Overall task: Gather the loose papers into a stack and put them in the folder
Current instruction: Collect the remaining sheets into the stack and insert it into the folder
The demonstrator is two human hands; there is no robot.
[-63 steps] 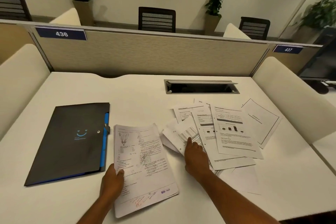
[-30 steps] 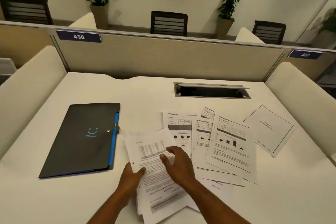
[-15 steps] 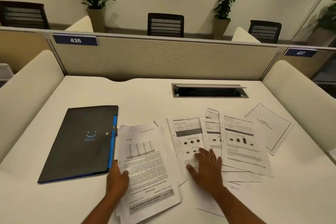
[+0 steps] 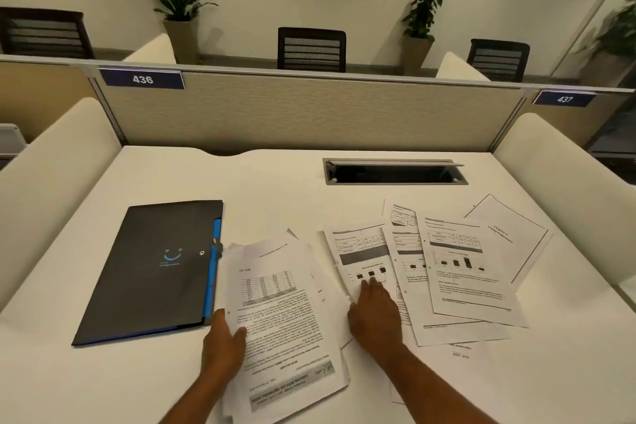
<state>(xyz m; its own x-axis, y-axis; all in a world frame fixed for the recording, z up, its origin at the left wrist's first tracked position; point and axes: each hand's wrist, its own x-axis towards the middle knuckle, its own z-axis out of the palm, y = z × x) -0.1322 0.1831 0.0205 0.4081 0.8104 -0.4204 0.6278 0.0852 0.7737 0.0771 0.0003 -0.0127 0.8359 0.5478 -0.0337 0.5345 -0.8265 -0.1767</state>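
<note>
Your two bare forearms reach in from the near edge of a white worktop (image 4: 282, 182). Take the gathered stack of papers (image 4: 282, 313) as the landmark: it lies just ahead of you, its edges ragged and fanned rather than squared.

Your left hand (image 4: 223, 342) grips the stack's near left edge. The thumb lies on top of the top sheet and the fingers curl beneath it, pinching the pile. The wrist is straight, with the forearm angled in from below.

Your right hand (image 4: 375, 315) lies palm down just to the right of the stack, on a loose sheet printed with a table and dark bars (image 4: 358, 255). The fingers (image 4: 372, 284) are straight and held close together, their tips pressing on the sheet's printed bars. That sheet's left edge sits close beside the stack; whether it slips under the pile you cannot tell.

Farther right of the stack, more loose papers (image 4: 461, 272) overlap one another in a fan, the top one showing a bar chart. Beyond those, farthest right, lies a tilted sheet with a thin border and little text (image 4: 509, 237).

Directly left of the stack lies the folder (image 4: 151, 272), closed and flat, dark with a blue spine strip and a small blue smile mark. The stack's upper left corner touches or overlaps its right edge.

Beyond the stack, toward the far right, a rectangular cable slot (image 4: 395, 172) is set into the worktop. Behind it stands a beige partition (image 4: 309, 113) carrying a blue label reading 436 (image 4: 141, 79).
</note>
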